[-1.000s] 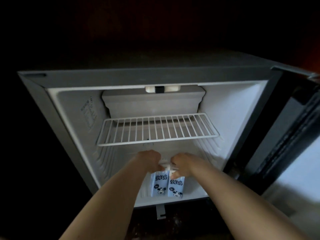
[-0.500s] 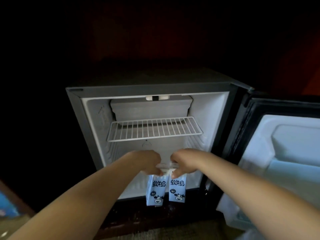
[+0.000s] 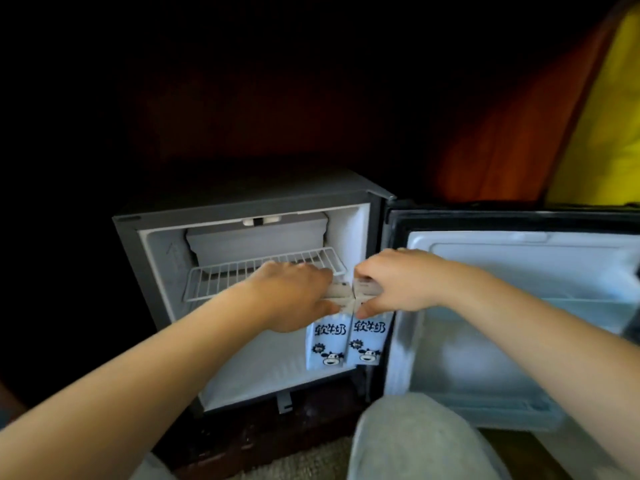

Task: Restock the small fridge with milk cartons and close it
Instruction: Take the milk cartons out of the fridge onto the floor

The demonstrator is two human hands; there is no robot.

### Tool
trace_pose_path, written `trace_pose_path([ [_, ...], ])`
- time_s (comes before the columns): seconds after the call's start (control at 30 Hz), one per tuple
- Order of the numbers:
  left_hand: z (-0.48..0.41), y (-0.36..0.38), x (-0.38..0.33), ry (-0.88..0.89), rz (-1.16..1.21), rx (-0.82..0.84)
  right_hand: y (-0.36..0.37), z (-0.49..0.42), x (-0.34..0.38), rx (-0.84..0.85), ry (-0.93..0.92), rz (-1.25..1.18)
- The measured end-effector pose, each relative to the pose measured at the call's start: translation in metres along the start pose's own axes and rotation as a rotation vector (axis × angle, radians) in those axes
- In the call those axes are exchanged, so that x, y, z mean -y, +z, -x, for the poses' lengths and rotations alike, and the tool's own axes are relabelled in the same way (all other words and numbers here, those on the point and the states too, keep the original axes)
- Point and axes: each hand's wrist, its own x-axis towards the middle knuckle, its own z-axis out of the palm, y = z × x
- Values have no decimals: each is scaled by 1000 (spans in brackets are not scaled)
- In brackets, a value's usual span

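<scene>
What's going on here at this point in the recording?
A person faces the small fridge, its door swung wide open to the right. The left hand grips the left milk carton by its top, the right hand the right milk carton, side by side before the opening's lower right. Whether they rest on the fridge floor is unclear.

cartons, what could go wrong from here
The left hand and right hand each grip a carton only by its top, so the left carton or right carton might slip. The right carton hangs in front of the fridge side wall and may bump it going in. Knuckles could catch the shelf.
</scene>
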Motion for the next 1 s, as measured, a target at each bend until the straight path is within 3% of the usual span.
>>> trace_pose_path([
  [0.17,1,-37,-42,107,-25,-84,-20,67,-23,-85,116,-60],
  [0.4,-12,-46,-119,280,100,-62,2,150,-58,-19,255,-79],
  [0.73,-23,19,-245,420,299,77,95,253,-72,112,517,-119],
  [1.0,-24,88,-321,449,464,229,169,317,-75,170,636,-315],
])
